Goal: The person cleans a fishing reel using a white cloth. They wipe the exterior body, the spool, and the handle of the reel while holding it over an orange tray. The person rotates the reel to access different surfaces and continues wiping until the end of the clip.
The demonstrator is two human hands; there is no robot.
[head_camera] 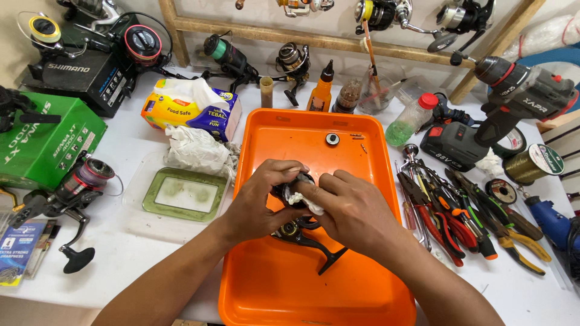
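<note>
A: Nearest the camera, what is held?

B: A black fishing reel (pixel 297 226) is gripped by the left hand (pixel 257 202) over the orange tray (pixel 314 290), centre frame. A white tissue wad (pixel 304 201) is pinched in the right hand (pixel 353 211) against it.

A: How is wiping best done?

B: The reel should probably be steadied and light pressure used.

A: Counts?

B: One tray, one tissue box (pixel 190 108) upper left, one drill (pixel 513 99) upper right.
</note>
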